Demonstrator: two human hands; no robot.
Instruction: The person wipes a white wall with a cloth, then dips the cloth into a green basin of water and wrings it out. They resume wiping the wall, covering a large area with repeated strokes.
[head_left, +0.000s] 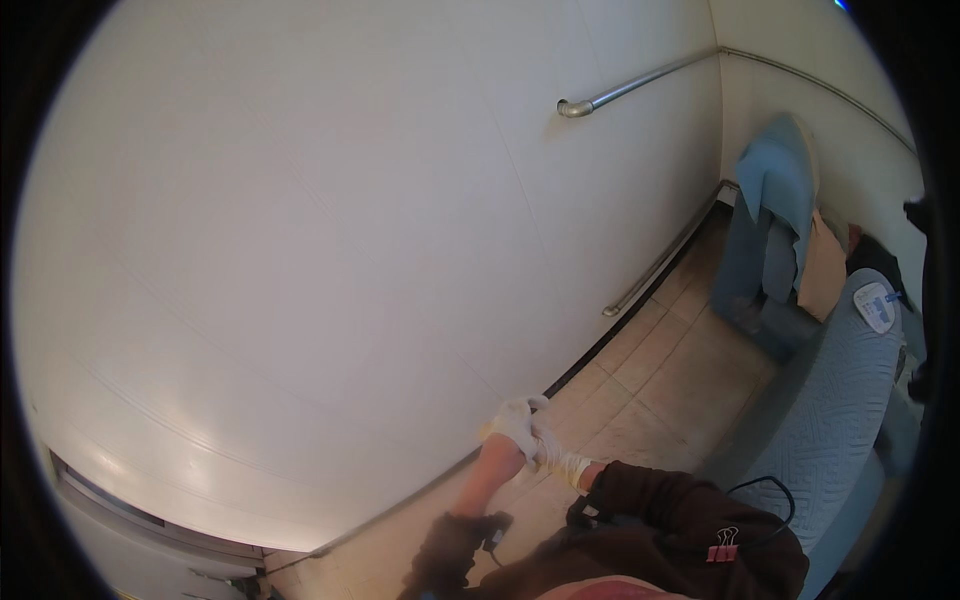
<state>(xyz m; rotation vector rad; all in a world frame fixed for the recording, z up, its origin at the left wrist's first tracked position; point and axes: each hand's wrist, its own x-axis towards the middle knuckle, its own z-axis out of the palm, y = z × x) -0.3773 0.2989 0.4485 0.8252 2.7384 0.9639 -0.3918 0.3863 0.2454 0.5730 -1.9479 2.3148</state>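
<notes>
Both of my hands wear pale, thin gloves and meet in front of my body, low in the picture beside the white wall. My left hand (513, 421) lies over and against my right one; a small dark spot shows at its fingers, too small to name. My right hand (553, 454) is partly covered by the other, its glove wrinkled around the wrist. Which hand is left and which is right is hard to settle where they overlap. Dark brown sleeves (660, 491) cover my forearms, with black devices strapped near the wrists and a pink binder clip (722, 553) on one sleeve.
A white panel wall (315, 225) carries a metal rail (637, 84). At the right, a sofa with a quilted blue-grey cover (817, 405) bears a white tag (874, 307) with writing. Blue and peach cloths (823, 262) hang beyond it. Beige tiles (645, 375) cover the floor.
</notes>
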